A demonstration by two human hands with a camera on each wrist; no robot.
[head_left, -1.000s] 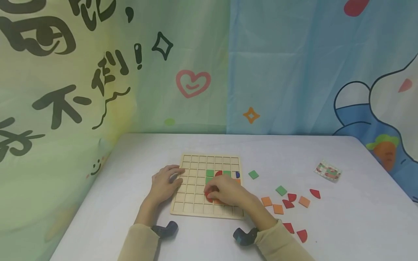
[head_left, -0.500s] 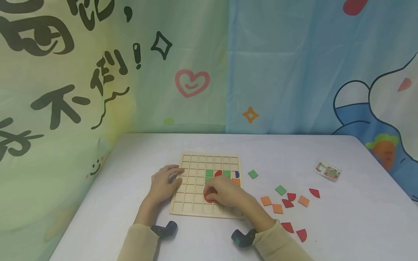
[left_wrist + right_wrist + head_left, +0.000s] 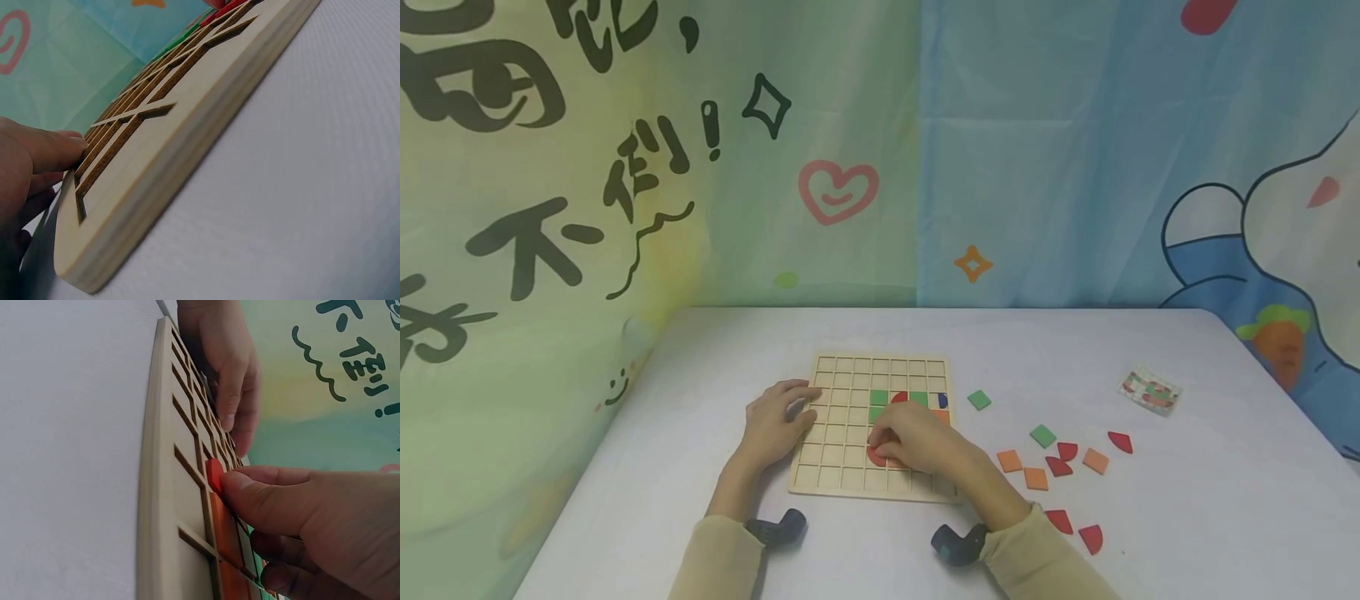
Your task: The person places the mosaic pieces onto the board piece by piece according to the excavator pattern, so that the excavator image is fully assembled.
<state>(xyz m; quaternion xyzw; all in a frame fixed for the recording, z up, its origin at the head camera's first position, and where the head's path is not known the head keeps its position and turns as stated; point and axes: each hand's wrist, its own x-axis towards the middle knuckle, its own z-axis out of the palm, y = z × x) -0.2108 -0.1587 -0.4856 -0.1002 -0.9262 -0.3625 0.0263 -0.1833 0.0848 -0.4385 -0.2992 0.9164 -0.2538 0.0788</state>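
Note:
A wooden grid board (image 3: 833, 454) lies on the white table. In its right part sit green tiles (image 3: 879, 397), orange tiles (image 3: 940, 415), a red rounded tile (image 3: 899, 397) and a small dark blue piece (image 3: 943, 401). My right hand (image 3: 921, 435) pinches another red tile (image 3: 214, 475) between thumb and index finger, low over a cell beside the orange tiles; whether it lies flat in the cell is hidden. My left hand (image 3: 777, 423) rests on the board's left edge, thumb and index fingertip touching it, fingers relaxed.
Right of the board lie loose green tiles (image 3: 979, 400), orange tiles (image 3: 1036, 478) and several red quarter-round tiles (image 3: 1092, 538). Further right is a small printed card (image 3: 1151, 391). A patterned cloth (image 3: 850, 250) hangs behind the table. Dark wrist devices (image 3: 958, 544) sit at both sleeves.
Both hands stay almost in place, the right one still at the red tile. The head view shifts slightly; the tiles on the table look unmoved.

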